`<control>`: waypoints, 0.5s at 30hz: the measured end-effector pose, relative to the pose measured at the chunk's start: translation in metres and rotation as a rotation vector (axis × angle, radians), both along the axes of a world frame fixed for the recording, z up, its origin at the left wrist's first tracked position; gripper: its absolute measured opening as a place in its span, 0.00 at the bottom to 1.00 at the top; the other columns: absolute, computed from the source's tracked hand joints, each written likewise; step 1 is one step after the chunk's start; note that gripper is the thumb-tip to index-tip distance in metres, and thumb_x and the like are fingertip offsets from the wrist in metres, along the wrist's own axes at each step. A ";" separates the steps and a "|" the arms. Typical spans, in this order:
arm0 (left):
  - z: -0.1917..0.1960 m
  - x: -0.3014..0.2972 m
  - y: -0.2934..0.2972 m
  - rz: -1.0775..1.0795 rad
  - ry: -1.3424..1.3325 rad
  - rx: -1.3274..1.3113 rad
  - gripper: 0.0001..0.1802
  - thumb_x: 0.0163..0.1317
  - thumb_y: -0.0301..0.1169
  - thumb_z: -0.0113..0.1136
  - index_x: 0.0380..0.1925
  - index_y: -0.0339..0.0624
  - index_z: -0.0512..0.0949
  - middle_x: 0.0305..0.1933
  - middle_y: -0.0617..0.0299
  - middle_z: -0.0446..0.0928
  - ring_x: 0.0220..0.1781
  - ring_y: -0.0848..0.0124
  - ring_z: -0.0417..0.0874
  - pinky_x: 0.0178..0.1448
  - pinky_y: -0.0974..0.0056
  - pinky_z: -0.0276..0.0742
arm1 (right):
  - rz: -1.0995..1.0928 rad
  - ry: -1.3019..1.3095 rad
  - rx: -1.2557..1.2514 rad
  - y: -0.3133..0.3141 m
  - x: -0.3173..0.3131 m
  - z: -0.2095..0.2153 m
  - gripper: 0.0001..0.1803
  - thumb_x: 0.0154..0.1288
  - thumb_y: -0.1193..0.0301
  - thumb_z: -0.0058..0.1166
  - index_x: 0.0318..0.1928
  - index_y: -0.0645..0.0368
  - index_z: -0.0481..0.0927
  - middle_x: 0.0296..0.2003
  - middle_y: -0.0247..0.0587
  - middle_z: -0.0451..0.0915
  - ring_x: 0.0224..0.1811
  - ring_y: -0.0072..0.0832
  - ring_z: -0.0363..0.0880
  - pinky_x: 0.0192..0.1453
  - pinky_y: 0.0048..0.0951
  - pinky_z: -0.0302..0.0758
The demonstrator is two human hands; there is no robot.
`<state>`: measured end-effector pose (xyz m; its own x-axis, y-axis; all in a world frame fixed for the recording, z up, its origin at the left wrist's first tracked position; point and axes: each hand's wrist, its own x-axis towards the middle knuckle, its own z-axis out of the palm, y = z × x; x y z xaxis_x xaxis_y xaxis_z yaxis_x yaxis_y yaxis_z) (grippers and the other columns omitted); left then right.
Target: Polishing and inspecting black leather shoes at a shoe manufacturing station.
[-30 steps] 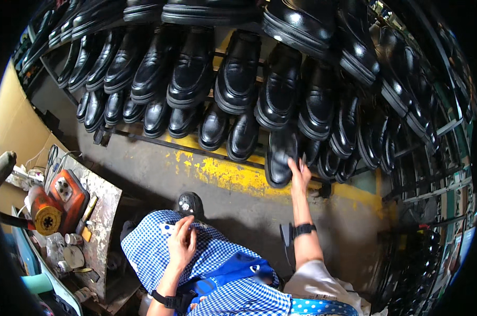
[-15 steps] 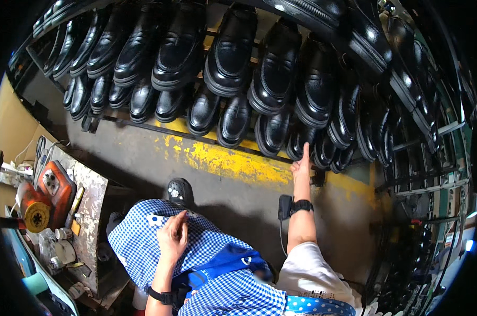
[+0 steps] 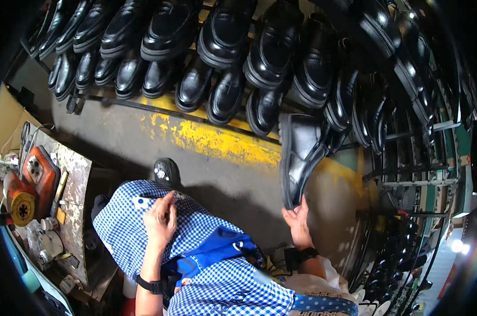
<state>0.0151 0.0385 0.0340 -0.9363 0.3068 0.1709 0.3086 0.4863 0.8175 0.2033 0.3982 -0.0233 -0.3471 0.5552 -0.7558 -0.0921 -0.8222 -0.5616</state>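
Observation:
A glossy black loafer hangs in front of the rack, sole facing left and its toe pointing down. My right hand grips it by the toe end, and its heel end overlaps the lower row of shoes. Over the blue-and-white checked apron at my lap is my left hand, its fingers curled and thumb and fingertips drawn together. Whatever they hold, if anything, is too small to make out. Both wrists wear black straps.
Rows of black shoes fill the metal rack ahead. To the left stands a worn workbench with an orange tool, jars and small bottles. More racks rise on the right. Yellow paint marks the floor under the rack.
My right hand has taken the loafer from the lower row and drawn it back towards me. The view has shifted slightly; my left hand stays curled over the apron.

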 end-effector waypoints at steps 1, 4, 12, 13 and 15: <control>-0.002 -0.001 0.001 0.002 -0.002 0.016 0.14 0.51 0.18 0.53 0.40 0.36 0.77 0.25 0.57 0.77 0.20 0.69 0.76 0.26 0.69 0.71 | 0.187 0.267 -0.111 0.002 0.021 -0.009 0.19 0.63 0.51 0.43 0.39 0.53 0.75 0.28 0.31 0.77 0.08 0.21 0.57 0.19 0.25 0.59; -0.002 -0.001 0.001 0.009 -0.054 0.054 0.13 0.53 0.19 0.53 0.39 0.36 0.77 0.24 0.57 0.77 0.20 0.70 0.76 0.26 0.70 0.71 | 0.337 0.408 -0.255 0.001 0.060 -0.029 0.25 0.65 0.51 0.38 0.48 0.58 0.73 0.38 0.38 0.78 0.23 0.29 0.73 0.33 0.34 0.71; -0.001 0.006 -0.024 0.117 -0.527 0.536 0.14 0.65 0.24 0.45 0.49 0.35 0.73 0.38 0.58 0.78 0.34 0.75 0.80 0.37 0.74 0.77 | 0.802 0.250 -0.128 -0.058 -0.047 0.012 0.25 0.49 0.71 0.60 0.50 0.65 0.72 0.43 0.44 0.78 0.44 0.33 0.77 0.52 0.34 0.74; 0.001 0.005 -0.029 0.160 -0.558 0.603 0.15 0.66 0.25 0.45 0.51 0.35 0.72 0.38 0.59 0.78 0.34 0.75 0.80 0.37 0.75 0.76 | 0.910 0.278 -0.014 -0.065 -0.064 0.015 0.25 0.48 0.73 0.60 0.50 0.65 0.72 0.43 0.44 0.78 0.45 0.33 0.77 0.54 0.36 0.72; 0.012 0.004 -0.046 0.266 -0.633 0.780 0.19 0.66 0.29 0.46 0.56 0.37 0.66 0.43 0.58 0.77 0.37 0.74 0.80 0.41 0.73 0.76 | 0.995 0.304 0.049 -0.101 -0.110 0.051 0.29 0.45 0.76 0.61 0.52 0.67 0.70 0.45 0.44 0.76 0.46 0.31 0.76 0.57 0.34 0.69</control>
